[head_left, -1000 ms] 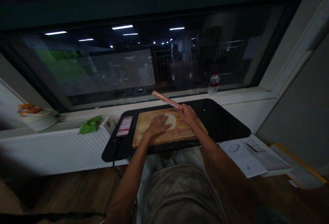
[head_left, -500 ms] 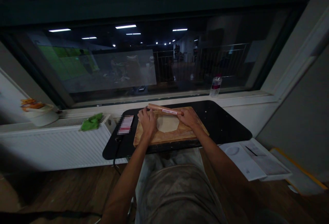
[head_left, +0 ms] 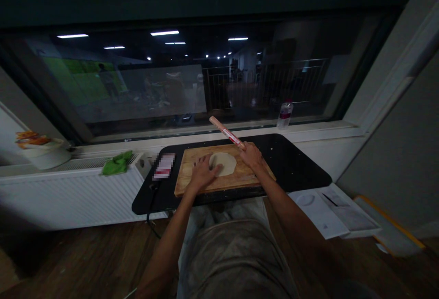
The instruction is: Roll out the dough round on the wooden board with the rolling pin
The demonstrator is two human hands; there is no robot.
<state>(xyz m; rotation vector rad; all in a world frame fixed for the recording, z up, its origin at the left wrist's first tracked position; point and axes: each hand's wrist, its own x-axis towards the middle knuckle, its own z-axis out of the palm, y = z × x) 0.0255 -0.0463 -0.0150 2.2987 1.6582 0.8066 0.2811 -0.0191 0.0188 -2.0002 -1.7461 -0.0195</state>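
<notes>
A flattened sheet of pale dough point(head_left: 228, 163) lies on a wooden board point(head_left: 187, 181). My left hand point(head_left: 203, 171) rests over the dough's left side, fingers and thumb spread apart. Whether its fingertips grip the dough's edge is hard to see. At the board's right side, my right hand point(head_left: 251, 156) is closed round one end of a wooden rolling pin point(head_left: 222, 129) with a red and white label. The pin tilts up and away to the left, its far end raised clear of the dough.
The board sits on a black table point(head_left: 295, 166). A blurred red and white packet point(head_left: 165, 166) lies left of it. On the sill stands a bottle point(head_left: 285, 114). A green cloth point(head_left: 117, 163) and a white pot point(head_left: 48, 153) rest on the radiator point(head_left: 85, 203).
My left hand has let go of the rolling pin and come down onto the dough. The pin's left end has swung up and forward in my right hand.
</notes>
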